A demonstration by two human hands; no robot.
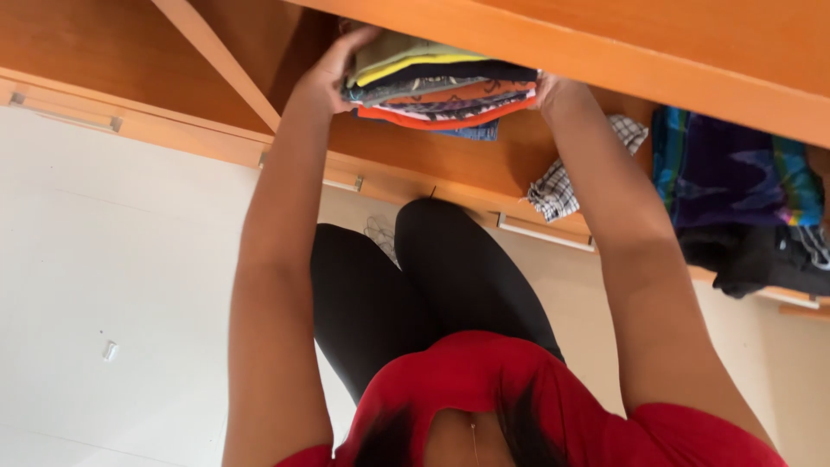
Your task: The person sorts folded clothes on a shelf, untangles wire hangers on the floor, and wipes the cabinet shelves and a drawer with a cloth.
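Both hands clamp a stack of folded clothes between them, one at each short end. The left hand is spread wide and flat against the stack's left end, fingers reaching up over its top corner and into the wooden shelf compartment. The right hand presses on the opposite end; only its heel and wrist show, so how far its grip is spread cannot be told. Neither hand wraps around the pile; they squeeze it from the sides.

The stack's long axis runs from hand to hand, roughly along the shelf's front edge, and the folded edges face outward toward the camera. It holds several layers: olive and yellow at the top, dark navy and grey below, then orange and patterned pieces, with a bit of blue denim at the bottom. It sits at the mouth of the compartment, just under the front edge.

Further right in the same shelf lies a checked cloth, then a blue and purple patterned fabric over dark garments, loosely heaped.
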